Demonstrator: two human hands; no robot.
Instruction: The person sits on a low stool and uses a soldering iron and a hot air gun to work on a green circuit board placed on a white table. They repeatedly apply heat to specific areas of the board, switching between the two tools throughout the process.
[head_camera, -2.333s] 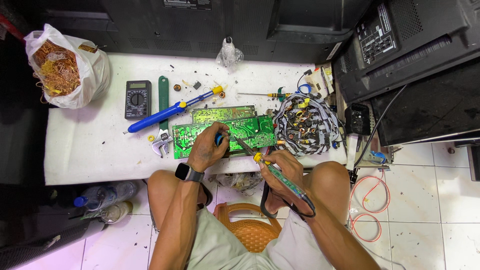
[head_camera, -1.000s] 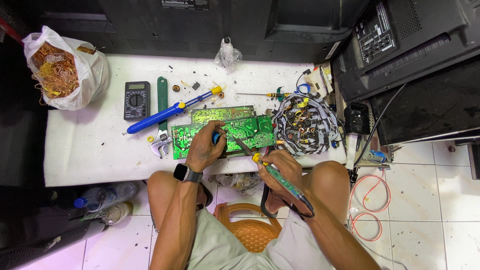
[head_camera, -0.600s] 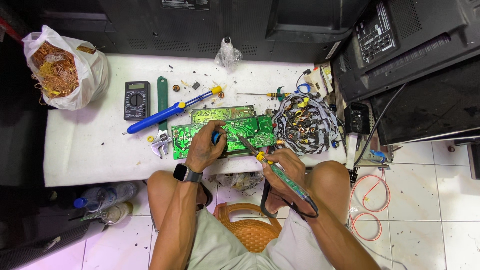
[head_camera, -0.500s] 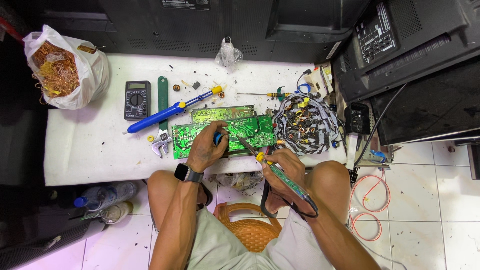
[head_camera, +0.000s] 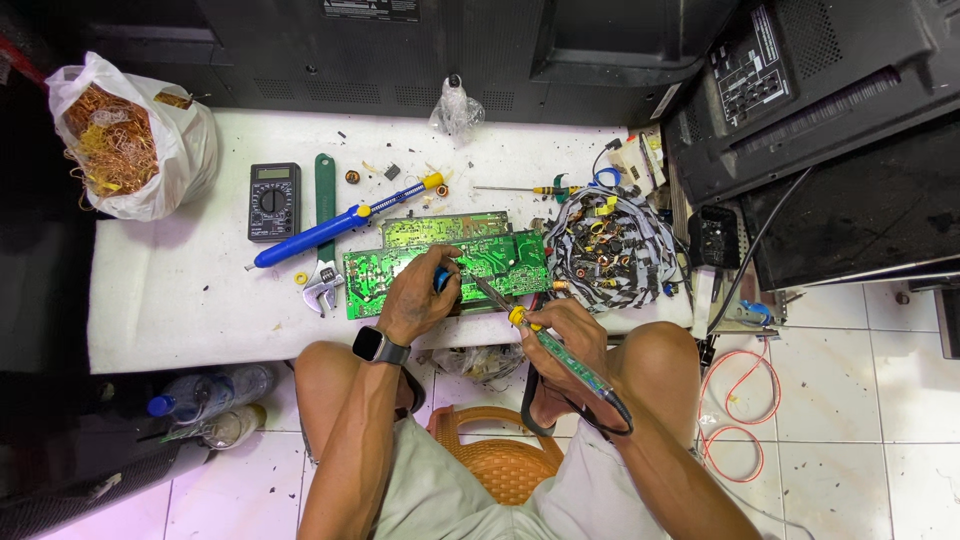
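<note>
The green circuit board (head_camera: 445, 262) lies flat on the white work surface (head_camera: 180, 310), directly in front of the seated person, with a second, smaller green board (head_camera: 445, 228) touching its far edge. The left hand (head_camera: 420, 296) rests on the near half of the board, fingers curled around a small blue-tipped tool whose body is mostly hidden. The right hand (head_camera: 560, 335) is closed around the handle of a soldering iron (head_camera: 560, 350) — translucent green grip, yellow collar — with the tip angled up and left onto the board, just beside the left fingers. Containers: a white plastic bag (head_camera: 150, 140) stands at the far left corner of the surface, open at the top and filled with tangled copper wire (head_camera: 105, 135); a round coiled heap of grey ribbon cable (head_camera: 610, 250) just right of the board serves as a nest, holding small yellow and copper-coloured components; a small clear bag (head_camera: 457, 105) sits knotted at the far edge, contents not discernible. Left of the board lie a black digital multimeter (head_camera: 273, 200), a blue desoldering pump (head_camera: 340, 222) with a yellow end, and an adjustable wrench (head_camera: 323, 240) — the pump crosses over the wrench
</note>
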